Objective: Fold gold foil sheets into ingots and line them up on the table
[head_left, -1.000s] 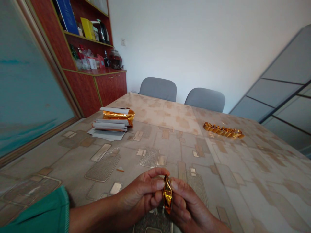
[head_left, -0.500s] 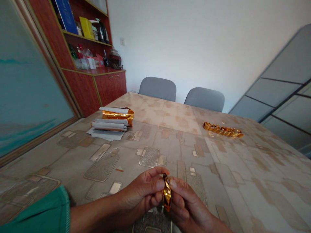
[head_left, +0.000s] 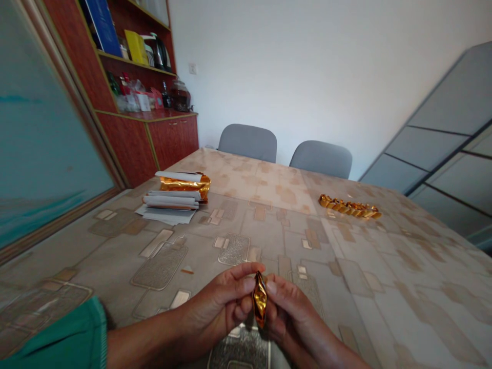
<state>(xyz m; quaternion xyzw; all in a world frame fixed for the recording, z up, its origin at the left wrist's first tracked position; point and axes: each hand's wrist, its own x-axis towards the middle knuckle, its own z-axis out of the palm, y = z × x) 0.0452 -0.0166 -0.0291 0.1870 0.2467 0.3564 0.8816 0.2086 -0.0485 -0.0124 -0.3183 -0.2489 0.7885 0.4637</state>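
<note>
Between my hands, just above the near part of the table, is a small folded piece of gold foil paper, pointed at both ends and upright. My left hand pinches its left side with thumb and fingers. On the right side my right hand grips it the same way, the thumb near the upper end. Farther off to the right lies a row of folded gold foil pieces nested together. A stack of foil paper sheets, white backs and gold faces showing, rests at the left.
A patterned cloth covers the table. Two grey chairs stand at its far side by the wall. A red-brown cabinet with loaded shelves is at the back left. A small orange scrap lies left of my hands.
Both hands and the folded foil have shifted slightly left in the view. The gold foil piece looks a little wider open towards me. The stack and the row stay where they were.
</note>
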